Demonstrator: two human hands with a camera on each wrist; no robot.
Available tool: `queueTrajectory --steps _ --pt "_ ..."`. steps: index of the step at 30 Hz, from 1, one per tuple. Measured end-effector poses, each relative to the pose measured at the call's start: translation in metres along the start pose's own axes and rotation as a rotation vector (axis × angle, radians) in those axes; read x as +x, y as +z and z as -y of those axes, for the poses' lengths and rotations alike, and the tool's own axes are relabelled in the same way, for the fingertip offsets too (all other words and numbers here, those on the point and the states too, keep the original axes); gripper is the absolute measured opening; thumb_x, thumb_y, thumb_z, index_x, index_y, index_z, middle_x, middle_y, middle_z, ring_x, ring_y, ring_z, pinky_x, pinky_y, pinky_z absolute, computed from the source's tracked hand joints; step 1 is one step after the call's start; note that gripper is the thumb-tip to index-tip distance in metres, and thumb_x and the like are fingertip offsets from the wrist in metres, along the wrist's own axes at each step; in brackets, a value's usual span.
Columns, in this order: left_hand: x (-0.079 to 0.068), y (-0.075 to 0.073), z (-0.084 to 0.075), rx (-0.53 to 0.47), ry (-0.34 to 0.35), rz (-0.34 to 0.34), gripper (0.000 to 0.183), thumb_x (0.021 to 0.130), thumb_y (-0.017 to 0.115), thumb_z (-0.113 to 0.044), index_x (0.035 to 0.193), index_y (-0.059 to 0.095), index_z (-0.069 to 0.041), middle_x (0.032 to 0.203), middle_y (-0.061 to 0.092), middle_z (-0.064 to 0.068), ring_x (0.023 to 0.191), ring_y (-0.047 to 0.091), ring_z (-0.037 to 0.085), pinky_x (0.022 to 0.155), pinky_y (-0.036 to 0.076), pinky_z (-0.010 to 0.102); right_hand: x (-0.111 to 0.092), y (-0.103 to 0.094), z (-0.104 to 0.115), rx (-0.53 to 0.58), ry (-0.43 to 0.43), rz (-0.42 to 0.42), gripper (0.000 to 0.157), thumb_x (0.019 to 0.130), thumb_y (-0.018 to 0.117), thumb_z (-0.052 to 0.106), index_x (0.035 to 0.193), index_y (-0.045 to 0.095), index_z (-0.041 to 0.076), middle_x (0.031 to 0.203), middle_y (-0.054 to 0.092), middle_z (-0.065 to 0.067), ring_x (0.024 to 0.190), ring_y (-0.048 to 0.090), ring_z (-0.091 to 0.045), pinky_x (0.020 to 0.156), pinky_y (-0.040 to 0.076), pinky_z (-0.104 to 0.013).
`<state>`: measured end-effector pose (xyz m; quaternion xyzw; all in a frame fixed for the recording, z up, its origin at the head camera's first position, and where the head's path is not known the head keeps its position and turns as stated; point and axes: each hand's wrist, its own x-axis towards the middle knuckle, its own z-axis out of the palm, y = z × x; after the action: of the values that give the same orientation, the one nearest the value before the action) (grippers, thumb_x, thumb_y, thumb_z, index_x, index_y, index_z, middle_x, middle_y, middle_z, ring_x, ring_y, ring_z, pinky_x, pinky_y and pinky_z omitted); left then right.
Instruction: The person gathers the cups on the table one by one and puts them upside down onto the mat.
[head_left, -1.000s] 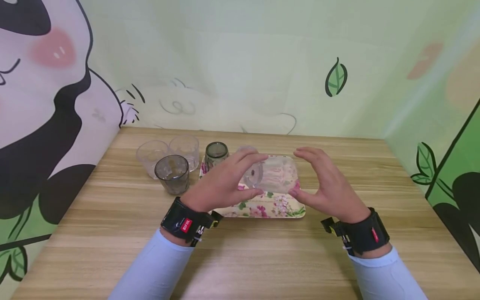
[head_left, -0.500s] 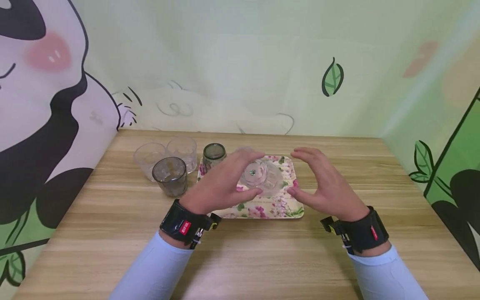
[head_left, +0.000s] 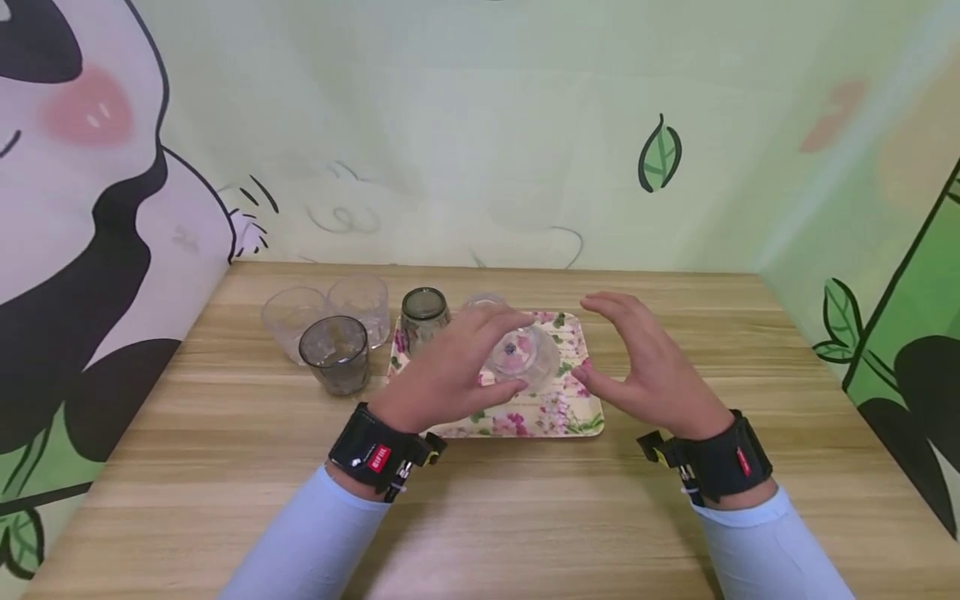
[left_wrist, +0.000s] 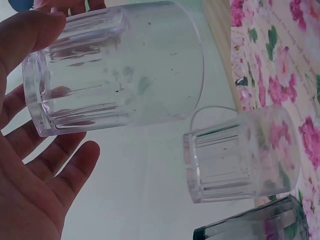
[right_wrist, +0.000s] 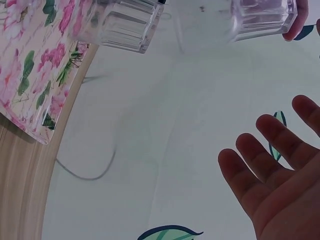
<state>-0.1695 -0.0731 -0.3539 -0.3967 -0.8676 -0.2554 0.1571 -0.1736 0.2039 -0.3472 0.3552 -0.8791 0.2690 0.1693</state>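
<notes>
My left hand point(head_left: 450, 367) grips a clear drinking glass point(head_left: 528, 354) near its base, thumb and fingers on either side. In the head view that glass is turned mouth down over the flowered tray point(head_left: 588, 417); in the left wrist view the held glass point(left_wrist: 120, 70) shows its fluted lower part by the fingers. My right hand point(head_left: 660, 371) is apart to the right of the glass, fingers spread from the thumb, holding nothing. Behind the left hand, a second clear glass point(head_left: 486, 298) and a smoky grey glass point(head_left: 424, 310) stand upside down on the tray, partly covered.
Left of the tray, two clear glasses point(head_left: 288, 317) and a smoky grey glass point(head_left: 335, 358) stand upright, close together, on the wooden table point(head_left: 540, 517). A printed backdrop point(head_left: 465, 150) rises behind the table's far edge.
The held clear glass has turned from lying sideways between the hands to mouth down over the tray. Both hands have kept about the same place.
</notes>
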Motion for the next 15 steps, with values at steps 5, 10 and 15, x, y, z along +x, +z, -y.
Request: queueTrajectory --steps 5,10,15 --pt "0.004 0.005 0.0 0.028 -0.014 0.014 0.068 0.088 0.074 -0.035 0.147 0.047 -0.013 0.14 0.059 0.011 0.132 0.051 0.024 0.113 0.05 0.045 -0.002 0.0 -0.001 -0.007 0.031 0.015 0.079 0.082 0.08 0.026 0.148 0.041 0.008 0.148 0.049 -0.02 0.139 0.043 -0.034 0.111 0.045 -0.065" --pt "0.012 0.006 0.001 0.032 -0.009 0.006 0.068 0.087 0.075 -0.033 0.146 0.048 -0.014 0.138 0.062 0.01 0.129 0.054 0.024 0.113 0.05 0.044 -0.002 -0.001 -0.002 -0.003 0.033 0.001 0.078 0.082 0.08 0.025 0.147 0.041 0.007 0.147 0.05 -0.021 0.138 0.044 -0.034 0.111 0.046 -0.065" --pt "0.019 0.006 0.002 0.038 -0.021 -0.009 0.065 0.086 0.077 -0.032 0.142 0.051 -0.011 0.137 0.064 0.011 0.129 0.056 0.025 0.113 0.05 0.046 0.0 -0.002 -0.002 -0.004 0.026 -0.011 0.077 0.083 0.079 0.024 0.148 0.041 0.008 0.146 0.05 -0.022 0.137 0.045 -0.035 0.11 0.046 -0.066"
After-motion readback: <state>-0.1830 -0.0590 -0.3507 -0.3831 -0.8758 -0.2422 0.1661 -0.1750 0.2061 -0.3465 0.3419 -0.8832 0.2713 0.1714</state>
